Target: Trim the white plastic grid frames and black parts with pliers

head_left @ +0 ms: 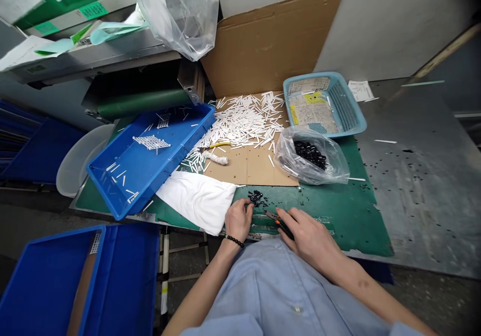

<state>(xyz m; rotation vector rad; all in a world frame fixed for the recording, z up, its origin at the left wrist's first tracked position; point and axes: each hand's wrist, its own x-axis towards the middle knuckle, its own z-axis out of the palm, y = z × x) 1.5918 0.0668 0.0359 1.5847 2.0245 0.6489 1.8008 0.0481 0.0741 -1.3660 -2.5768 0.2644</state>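
Note:
My right hand (306, 233) is wrapped around small pliers (276, 219) with black and orange handles; their jaws point left toward a little heap of shiny black parts (256, 198). At the left edge of that heap, my left hand (239, 218) is closed in a pinch. Whatever its fingertips hold is too small to make out. Both hands are low over the front edge of the green mat (330, 203). Beside the left hand lies a folded white cloth (201, 198).
Many white sticks (248, 120) are heaped on cardboard (259, 168), near a white-wrapped tool (216, 158). A clear bag (338, 168) of black parts sits before a light-blue basket (351, 113). A blue tray (150, 185) stands left; blue bins (131, 276) are below.

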